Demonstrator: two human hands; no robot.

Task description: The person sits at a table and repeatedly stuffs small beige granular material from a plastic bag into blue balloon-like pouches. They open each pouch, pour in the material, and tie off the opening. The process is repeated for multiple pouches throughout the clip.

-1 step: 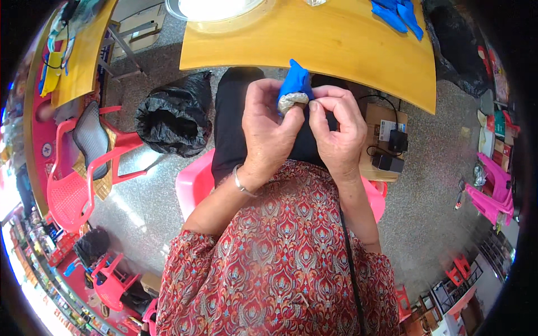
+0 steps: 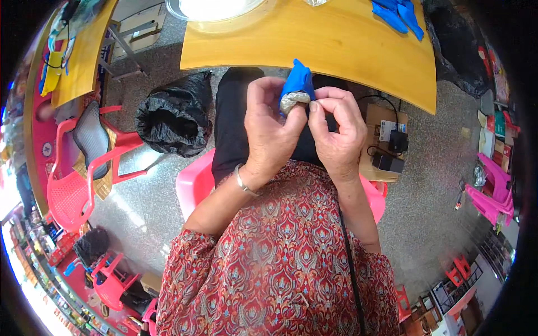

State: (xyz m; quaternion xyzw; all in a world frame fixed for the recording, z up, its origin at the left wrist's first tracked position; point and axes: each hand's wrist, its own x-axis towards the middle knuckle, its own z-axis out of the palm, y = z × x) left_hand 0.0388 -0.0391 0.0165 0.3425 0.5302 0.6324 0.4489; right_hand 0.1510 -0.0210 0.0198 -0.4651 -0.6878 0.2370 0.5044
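Note:
A small blue cloth piece (image 2: 298, 81), pointed at its far end and showing a thick greyish-white edge (image 2: 293, 101) at its near end, is held over my lap just short of the table. My left hand (image 2: 273, 120) is closed on its left side, the thumb pressed against the pale edge. On the other side, my right hand (image 2: 338, 126) pinches the piece between thumb and fingers. The fingers behind the cloth are partly hidden. More blue pieces (image 2: 399, 17) lie on the table's far right.
In front of me is a yellow wooden table (image 2: 314, 45) with a clear round basin (image 2: 188, 12) at its far left. An open black plastic bag (image 2: 176, 117) stands left of my legs. Right of them are a cardboard box (image 2: 376, 126) and black adapters (image 2: 397, 141). A pink chair (image 2: 70, 196) stands farther left.
The blue cloth piece and my left hand have shifted very slightly to the right. Both hands keep their hold on it.

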